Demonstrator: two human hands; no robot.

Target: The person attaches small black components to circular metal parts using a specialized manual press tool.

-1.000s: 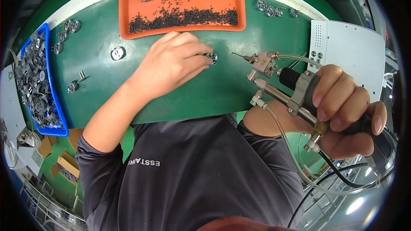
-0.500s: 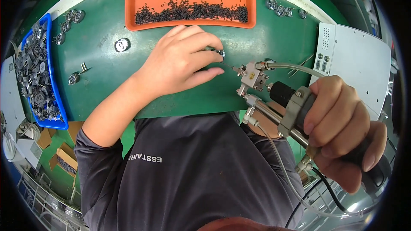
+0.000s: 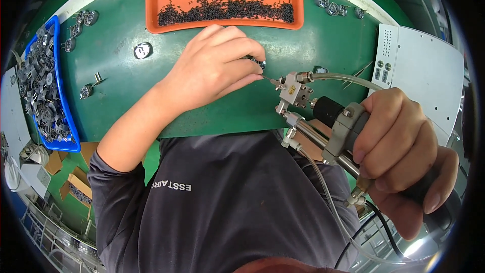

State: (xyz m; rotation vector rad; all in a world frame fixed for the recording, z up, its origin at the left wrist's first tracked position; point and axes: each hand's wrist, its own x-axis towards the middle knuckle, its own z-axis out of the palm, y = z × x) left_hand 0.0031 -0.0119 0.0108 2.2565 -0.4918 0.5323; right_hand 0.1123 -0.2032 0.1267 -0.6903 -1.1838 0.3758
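My left hand (image 3: 214, 68) is over the green table top, its fingers closed round a small round dark-and-silver part (image 3: 260, 63). Most of that part is hidden by the fingers. My right hand (image 3: 399, 144) is wrapped round the black grip of a dispensing gun (image 3: 294, 91) with a metal valve block and clear hoses. The gun's thin needle (image 3: 266, 77) points left, its tip close to my left fingertips and the part. Whether the tip touches the part I cannot tell.
An orange tray (image 3: 225, 29) of tiny black pieces lies beyond my left hand. On the left stands a blue bin (image 3: 63, 86) full of dark parts. Loose round parts, one white-topped (image 3: 143, 50), dot the green table (image 3: 121, 101). A white control box (image 3: 419, 65) is at right.
My left thumb has moved up toward the fingers, closing the gap round the part. The gun's needle end has shifted slightly left.
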